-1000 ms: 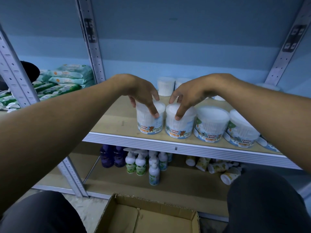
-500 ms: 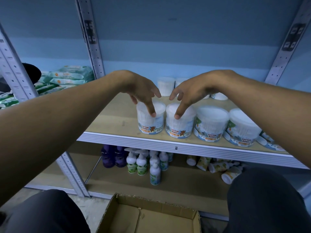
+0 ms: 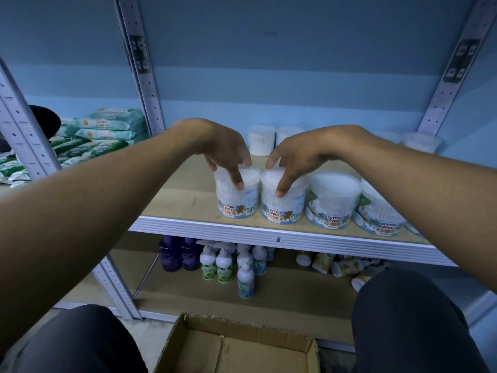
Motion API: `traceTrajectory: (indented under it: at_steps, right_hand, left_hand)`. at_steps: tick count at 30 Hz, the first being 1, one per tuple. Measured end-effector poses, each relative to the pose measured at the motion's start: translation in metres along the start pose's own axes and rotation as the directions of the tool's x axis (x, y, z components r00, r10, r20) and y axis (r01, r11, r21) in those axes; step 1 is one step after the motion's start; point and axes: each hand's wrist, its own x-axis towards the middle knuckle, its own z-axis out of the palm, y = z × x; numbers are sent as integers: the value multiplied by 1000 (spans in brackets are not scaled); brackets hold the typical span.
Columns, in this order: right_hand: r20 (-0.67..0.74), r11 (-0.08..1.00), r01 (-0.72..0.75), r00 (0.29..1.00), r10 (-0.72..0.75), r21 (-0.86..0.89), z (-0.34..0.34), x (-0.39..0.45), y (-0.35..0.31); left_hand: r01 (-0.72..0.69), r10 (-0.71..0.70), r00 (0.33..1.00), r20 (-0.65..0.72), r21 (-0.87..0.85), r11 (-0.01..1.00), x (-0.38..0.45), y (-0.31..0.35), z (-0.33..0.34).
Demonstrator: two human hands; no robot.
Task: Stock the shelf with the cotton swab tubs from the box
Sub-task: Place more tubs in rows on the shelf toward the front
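Two clear round plastic tubs of cotton swabs with blue "Cotton Buds" labels sit at the front of the pale wooden shelf board (image 3: 188, 195), and we have one under each hand: the left-hand tub (image 3: 238, 200) and its neighbour, the second tub (image 3: 282, 208), side by side and touching or nearly so. Our left hand (image 3: 224, 152) arches over its lid, fingers curled down around the rim; our right hand (image 3: 298, 157) does the same on the second tub. We read this as setting the pair down, so next comes letting go and drawing both hands straight up and back. Two more tubs (image 3: 333, 203) continue the row rightward, and white tubs (image 3: 261, 140) stand at the back, so room there is tight. Leftward the board lies bare up to the grey perforated steel upright (image 3: 139, 65). The ribbed white front edge (image 3: 269, 232) runs just ahead of the labels. Below us, the brown cardboard box (image 3: 236, 348) shows only bare bottom where we can see.
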Motion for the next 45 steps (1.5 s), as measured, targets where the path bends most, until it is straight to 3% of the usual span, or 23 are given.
traceTrajectory:
  at_steps: [7,11,15,18,24,34,45]
  right_hand:
    - [-39,997,18,999,-21,-73,9,1,7]
    - [-100,999,30,995,-28,17,10,-8,23]
    - [-175,998,21,984,-12,54,7,-20,63]
    - [-204,997,-65,976,72,37,6,-28,109]
    - [-144,973,-228,962,232,45,22,-50,193]
    - [-123,906,-380,906,405,187,35,-59,271]
    - [-149,863,-457,858,492,217,34,-28,331]
  left_hand:
    - [-17,17,1000,-19,11,1000,5,-4,-1]
    - [-27,27,999,-17,-7,1000,8,-10,-2]
    - [-38,38,999,-3,-133,990,17,-17,-6]
    - [-40,32,996,-79,-102,994,32,-9,-11]
    - [-95,105,973,-204,55,994,69,49,-19]
    - [-324,328,919,-218,53,945,150,170,-8]
    - [-450,456,851,-261,84,889,247,250,-11]
